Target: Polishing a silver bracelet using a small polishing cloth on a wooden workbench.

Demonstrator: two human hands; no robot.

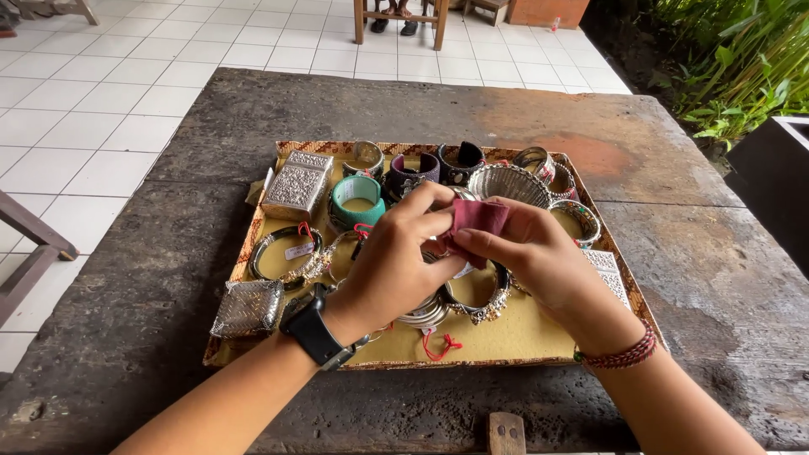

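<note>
My left hand [396, 265] and my right hand [539, 257] meet over a woven tray [506, 341] lined in yellow. Between the fingers of both hands is a small dark red cloth [476, 217]. A silver piece seems to be wrapped in it, mostly hidden by my fingers. My left wrist wears a black watch [313, 329]; my right wrist wears a dark red beaded bracelet [625, 355]. Under my hands lie several silver bangles [476, 299] with red strings and small tags.
The tray rests on a dark weathered wooden table [699, 278]. On it are an embossed silver box [297, 184], a teal cuff [357, 195], a woven silver pouch [249, 307], a ribbed silver bowl [508, 180] and dark cuffs [438, 168]. Chairs and a person's feet [394, 24] are beyond.
</note>
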